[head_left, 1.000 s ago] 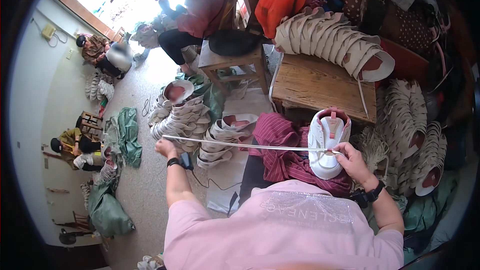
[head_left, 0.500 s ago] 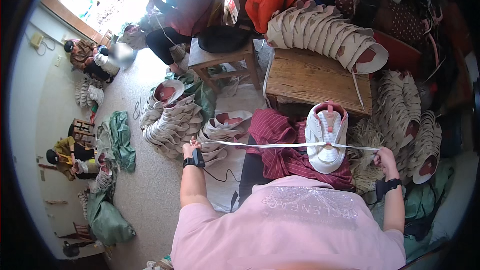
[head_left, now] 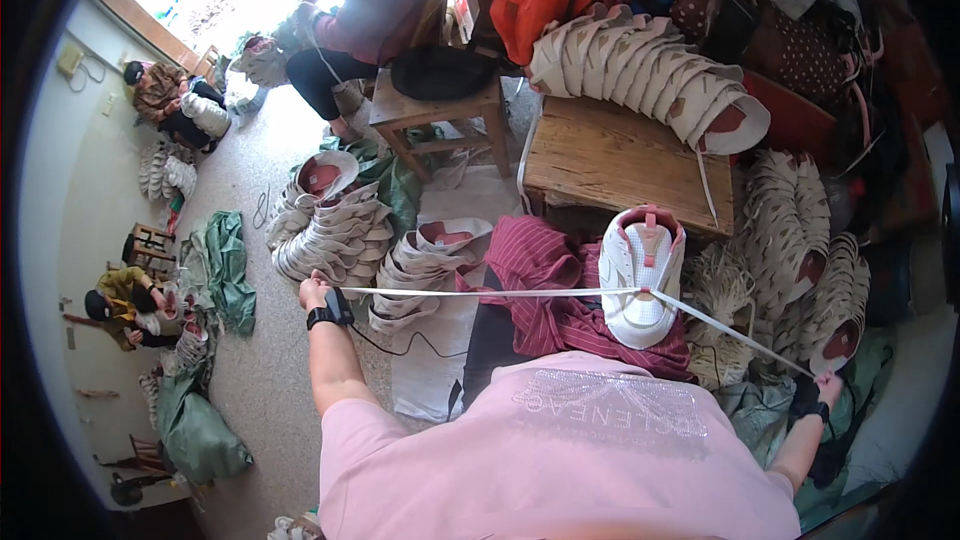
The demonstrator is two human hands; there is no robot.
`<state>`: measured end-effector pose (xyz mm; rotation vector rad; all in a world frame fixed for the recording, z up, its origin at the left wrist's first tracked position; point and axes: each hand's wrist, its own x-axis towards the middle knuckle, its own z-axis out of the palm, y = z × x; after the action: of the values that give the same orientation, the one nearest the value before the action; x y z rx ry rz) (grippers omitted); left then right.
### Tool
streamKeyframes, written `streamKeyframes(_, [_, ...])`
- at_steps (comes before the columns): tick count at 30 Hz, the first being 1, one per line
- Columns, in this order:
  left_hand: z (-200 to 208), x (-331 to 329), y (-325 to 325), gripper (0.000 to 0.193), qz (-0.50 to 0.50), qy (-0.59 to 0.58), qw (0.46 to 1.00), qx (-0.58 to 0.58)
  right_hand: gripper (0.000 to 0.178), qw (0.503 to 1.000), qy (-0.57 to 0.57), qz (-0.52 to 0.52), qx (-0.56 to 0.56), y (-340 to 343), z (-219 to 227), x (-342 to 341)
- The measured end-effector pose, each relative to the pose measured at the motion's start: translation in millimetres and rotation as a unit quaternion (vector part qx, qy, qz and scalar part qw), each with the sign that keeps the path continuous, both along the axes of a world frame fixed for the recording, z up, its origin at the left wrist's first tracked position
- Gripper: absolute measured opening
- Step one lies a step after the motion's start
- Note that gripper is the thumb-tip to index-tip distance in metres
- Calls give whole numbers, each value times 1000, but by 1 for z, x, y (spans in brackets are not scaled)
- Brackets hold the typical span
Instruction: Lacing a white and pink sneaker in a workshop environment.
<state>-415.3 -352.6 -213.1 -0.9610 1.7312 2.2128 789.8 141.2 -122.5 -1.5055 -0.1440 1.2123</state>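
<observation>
A white shoe [head_left: 640, 275] with pink lining sits upright on a maroon striped cloth [head_left: 560, 280] over the person's lap, between the two hands; a flat white lace [head_left: 480, 292] runs taut from its eyelets out to each side; the left hand [head_left: 314, 290] is closed around the lace's left end, the right hand [head_left: 826, 380] closed around its right end, low by the knee; past the left fingers lie stacked shoe uppers [head_left: 335, 230]; beyond the shoe stands a wooden bench [head_left: 620, 155].
</observation>
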Motion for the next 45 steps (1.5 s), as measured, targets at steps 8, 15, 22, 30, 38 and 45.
streamKeyframes(8, [66, 159, 118, 58, -282, 127, 946, -98, 4, 951, -164, 237, -109, -14, -49, -200])
streamKeyframes(15, [160, 320, 254, 20, -585, 128, 800, 44, 18, 807, -188, 557, 47, -43, 77, -450])
streamKeyframes(22, [158, 411, 307, 12, -674, 190, 704, 117, 11, 744, -163, 626, 166, -57, 105, -543])
streamKeyframes(30, [161, 446, 305, 18, -744, 175, 644, 33, 10, 697, -115, 702, 95, -67, 89, -536])
streamKeyframes(38, [149, 448, 301, 18, -750, 173, 637, 48, 11, 672, -129, 707, 179, -68, 68, -534])
streamKeyframes(45, [159, 439, 299, 18, -796, 105, 595, 32, 15, 668, -175, 716, 98, -67, 91, -542])
